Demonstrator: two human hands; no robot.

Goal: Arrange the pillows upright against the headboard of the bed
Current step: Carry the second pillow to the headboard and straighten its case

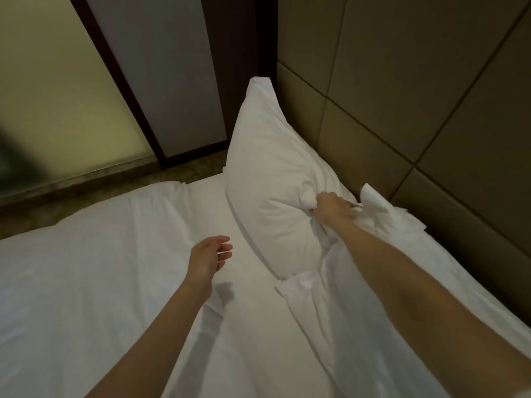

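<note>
Right of centre, my right hand bunches the far pillow, which leans on the headboard; my left hand hovers open, empty. Gripping only fabric, I risk it slumping onto the bed.

A plump white fabric pillow is propped upright against the padded brown panelled headboard, its bunched edge gripped by the right hand. A second white pillow is seen lying beside it — under the right forearm. The left hand is held above the white bed sheet, fingers loosely spread — nothing grasped.
</note>
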